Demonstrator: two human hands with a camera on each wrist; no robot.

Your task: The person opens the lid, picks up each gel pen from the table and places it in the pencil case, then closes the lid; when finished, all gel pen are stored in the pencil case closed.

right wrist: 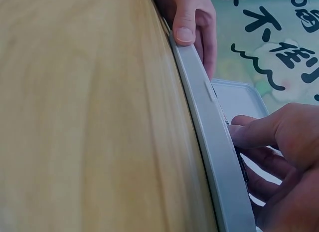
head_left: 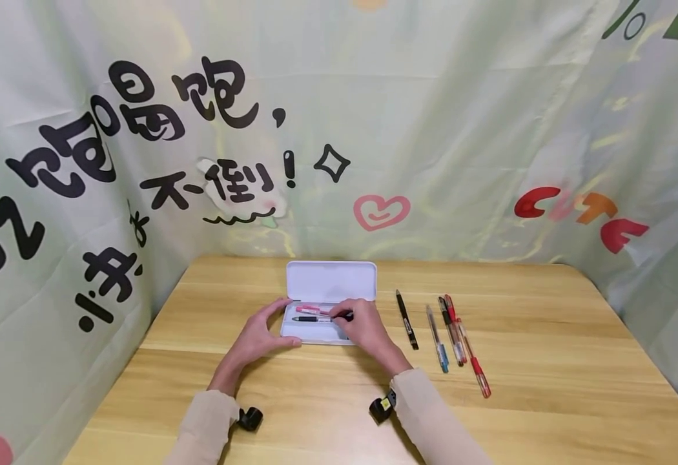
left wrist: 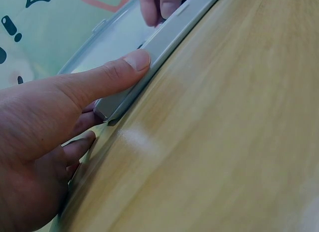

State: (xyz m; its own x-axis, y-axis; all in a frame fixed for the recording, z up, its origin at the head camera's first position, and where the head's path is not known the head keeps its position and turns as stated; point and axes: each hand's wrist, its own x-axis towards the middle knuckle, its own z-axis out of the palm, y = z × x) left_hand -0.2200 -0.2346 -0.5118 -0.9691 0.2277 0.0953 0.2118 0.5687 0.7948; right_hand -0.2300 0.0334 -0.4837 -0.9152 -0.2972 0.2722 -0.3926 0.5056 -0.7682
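An open white pencil case (head_left: 321, 333) lies on the table with its lid (head_left: 331, 281) raised at the back. My left hand (head_left: 259, 334) holds the case's left end, thumb (left wrist: 117, 75) against the front wall and fingers around the side. Inside, a pink pen (head_left: 307, 310) lies toward the back. In front of it is a black-and-silver pen (head_left: 306, 319), whose right end my right hand (head_left: 365, 327) pinches, low over the case. The right fingertips dip behind the front wall in the right wrist view, so their exact grip is partly hidden.
To the right of the case lie a black pen (head_left: 406, 320), a clear pen with a blue cap (head_left: 438, 339), another black pen (head_left: 451, 331) and red pens (head_left: 474, 357). A printed curtain (head_left: 461, 129) stands behind the wooden table (head_left: 548, 361) and at its sides.
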